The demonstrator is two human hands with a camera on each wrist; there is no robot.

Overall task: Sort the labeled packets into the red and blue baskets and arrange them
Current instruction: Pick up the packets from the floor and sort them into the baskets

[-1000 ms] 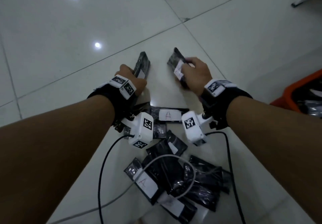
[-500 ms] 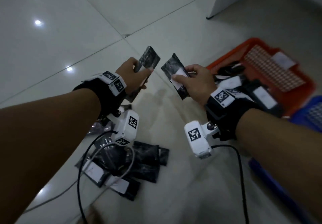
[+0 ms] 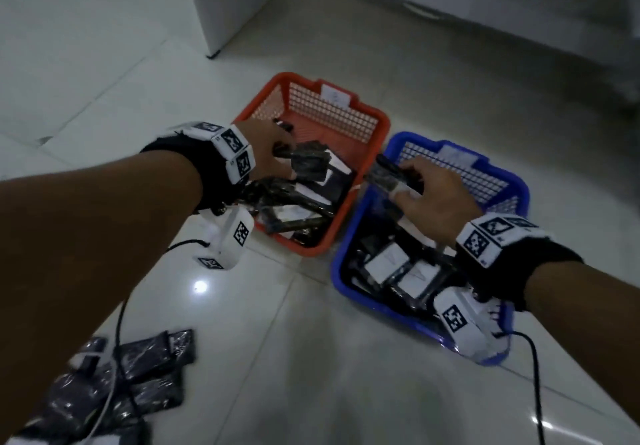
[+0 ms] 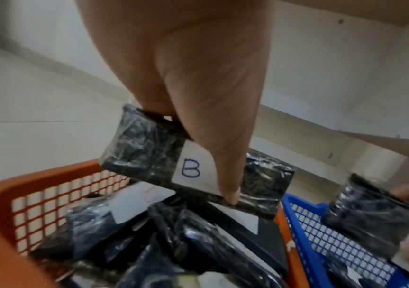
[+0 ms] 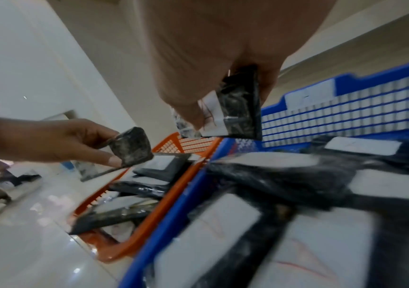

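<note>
My left hand pinches a black packet with a white label marked B, held over the red basket. In the head view that packet hangs above several black packets lying in the red basket. My right hand grips another black packet with a white label, over the left rim of the blue basket. The right wrist view shows this packet between thumb and fingers; its letter is hidden. Several labeled packets fill the blue basket.
A loose pile of black packets lies on the white tiled floor at the lower left, with cables across it. A white cabinet stands beyond the baskets. The two baskets sit side by side, touching.
Both hands have carried their packets to the right, from above the floor pile to over the baskets. My head has turned, so the baskets now fill the middle of the view.
</note>
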